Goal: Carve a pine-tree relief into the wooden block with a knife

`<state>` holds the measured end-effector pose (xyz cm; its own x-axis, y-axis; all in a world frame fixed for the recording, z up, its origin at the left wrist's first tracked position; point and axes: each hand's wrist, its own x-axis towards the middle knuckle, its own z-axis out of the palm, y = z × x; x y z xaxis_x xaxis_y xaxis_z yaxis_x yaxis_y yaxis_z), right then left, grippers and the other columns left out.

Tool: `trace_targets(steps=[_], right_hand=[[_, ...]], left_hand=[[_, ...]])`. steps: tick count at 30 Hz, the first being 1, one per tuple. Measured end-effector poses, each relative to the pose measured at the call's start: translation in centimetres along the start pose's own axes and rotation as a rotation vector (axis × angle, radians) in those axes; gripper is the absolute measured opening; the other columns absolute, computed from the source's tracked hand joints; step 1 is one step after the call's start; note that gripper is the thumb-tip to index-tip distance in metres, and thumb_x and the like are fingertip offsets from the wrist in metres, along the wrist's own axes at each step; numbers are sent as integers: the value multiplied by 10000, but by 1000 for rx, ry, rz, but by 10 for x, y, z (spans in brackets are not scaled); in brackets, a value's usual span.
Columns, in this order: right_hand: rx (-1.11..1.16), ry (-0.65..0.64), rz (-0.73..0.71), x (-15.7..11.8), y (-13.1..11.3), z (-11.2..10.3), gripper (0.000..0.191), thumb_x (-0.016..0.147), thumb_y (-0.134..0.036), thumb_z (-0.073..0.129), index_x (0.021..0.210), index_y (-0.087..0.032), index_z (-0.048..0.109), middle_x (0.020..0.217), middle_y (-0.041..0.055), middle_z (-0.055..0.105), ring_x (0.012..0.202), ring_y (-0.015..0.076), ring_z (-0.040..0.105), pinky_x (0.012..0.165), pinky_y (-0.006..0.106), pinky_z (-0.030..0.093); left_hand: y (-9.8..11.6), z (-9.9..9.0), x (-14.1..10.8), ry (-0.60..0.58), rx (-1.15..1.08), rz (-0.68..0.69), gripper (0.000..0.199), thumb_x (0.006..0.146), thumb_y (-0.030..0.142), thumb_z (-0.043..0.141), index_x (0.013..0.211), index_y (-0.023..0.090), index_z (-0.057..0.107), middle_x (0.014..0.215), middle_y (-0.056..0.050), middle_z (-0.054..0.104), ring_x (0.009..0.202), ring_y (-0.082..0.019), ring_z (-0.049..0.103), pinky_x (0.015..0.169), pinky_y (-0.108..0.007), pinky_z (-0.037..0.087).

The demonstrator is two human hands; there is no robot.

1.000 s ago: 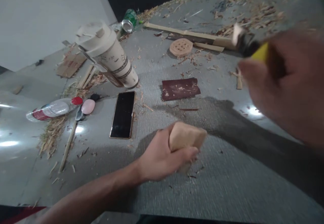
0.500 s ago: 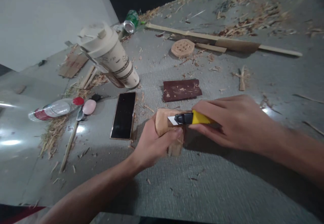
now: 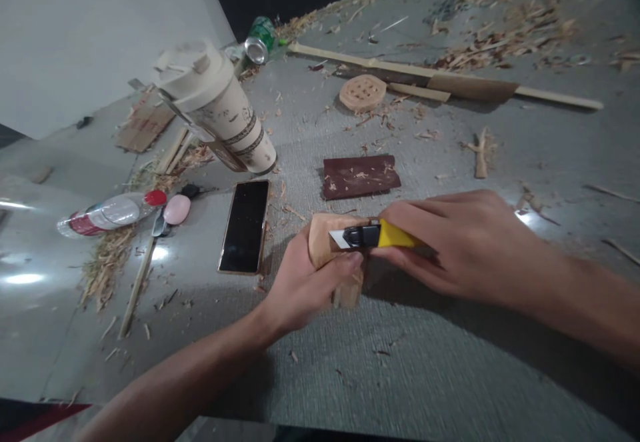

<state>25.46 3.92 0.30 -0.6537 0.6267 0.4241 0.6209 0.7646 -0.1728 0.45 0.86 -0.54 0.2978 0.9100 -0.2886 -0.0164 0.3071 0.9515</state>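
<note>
My left hand [image 3: 305, 282] is closed around a pale block of wood [image 3: 323, 232], its thumb lying across the near side. Part of the wood juts out below the thumb. In my right hand [image 3: 460, 242] is a yellow and black utility knife [image 3: 395, 234], its short blade pointing left. The blade lies over the face of the wood, just above my left thumb; whether it bites into the wood I cannot tell. Beyond both hands lies a dark red-brown sheet [image 3: 360, 177], likely sandpaper, with shavings on it.
A phone [image 3: 243, 227] lies left of my hands, with a lidded cup [image 3: 235, 119] behind it. Further left are a plastic bottle [image 3: 113, 214] and a pink oval object [image 3: 177, 210]. A holed wooden disc [image 3: 363, 93], long wooden strips [image 3: 555, 97] and a green can [image 3: 259, 41] lie further back.
The knife blade has shifted very slightly left over the wood. Both hands keep the same grip, and the whole view has moved a touch.
</note>
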Motion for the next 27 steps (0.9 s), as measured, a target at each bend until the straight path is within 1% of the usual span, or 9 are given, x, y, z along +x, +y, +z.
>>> trace_targets(steps=[5,9,11,13,15,16,18,21,27], right_hand=[[-36,-21,13,-3,-4,2,424,1197,-520,448,908,-247,594,699,10,646,561,184,533,582,374,259],[-129,-3,104,2,-8,-1,425,1188,-518,443,902,-259,622,732,34,700,634,200,585,608,375,289],[-144,65,202,7,-4,-10,449,1176,-552,451,857,-264,581,685,21,646,594,180,513,590,371,267],[-191,261,376,11,5,-21,489,1164,-603,466,806,-271,488,605,-19,496,527,148,336,565,372,202],[-242,357,528,11,14,-27,460,1131,-599,568,821,-273,475,654,-22,479,576,147,353,586,370,216],[-235,349,508,10,17,-27,436,1127,-595,576,846,-268,509,656,-21,505,568,144,369,580,369,212],[-181,213,315,5,18,-19,439,1159,-588,536,882,-249,574,597,-49,475,498,128,376,537,336,228],[-123,120,80,0,10,0,404,1180,-547,502,991,-221,649,711,-1,646,558,147,501,559,318,273],[-33,42,20,3,-3,5,433,1193,-537,465,894,-248,585,645,-20,572,569,159,480,591,336,284]], left_hand=[[3,-1,0,7,-60,-18,453,814,320,969,1156,158,720,908,-25,740,764,-154,674,690,-260,591],[6,-1,1,-39,-64,-5,421,851,374,955,1132,157,728,891,-30,751,764,-162,697,705,-265,606],[6,0,-2,-65,-65,-23,428,858,399,952,1136,161,731,895,-34,762,766,-179,723,688,-275,616],[5,3,-6,-166,-59,-101,419,874,418,943,1126,163,725,896,-42,771,759,-200,747,657,-288,618],[4,4,-7,-233,-54,-156,430,853,407,972,1098,163,717,908,-58,791,766,-198,766,680,-290,631],[3,4,-7,-219,-66,-163,445,853,428,976,1096,160,718,909,-63,798,758,-191,769,692,-292,642],[4,2,-3,-129,-96,-129,464,871,488,958,1095,153,727,935,-77,802,768,-196,778,699,-301,659],[5,-2,3,-46,-103,-88,461,868,486,954,1093,159,719,884,-63,792,757,-201,775,683,-298,653],[5,-5,5,-13,4,58,428,849,372,940,1184,160,778,953,-48,790,810,-176,727,762,-283,630]])
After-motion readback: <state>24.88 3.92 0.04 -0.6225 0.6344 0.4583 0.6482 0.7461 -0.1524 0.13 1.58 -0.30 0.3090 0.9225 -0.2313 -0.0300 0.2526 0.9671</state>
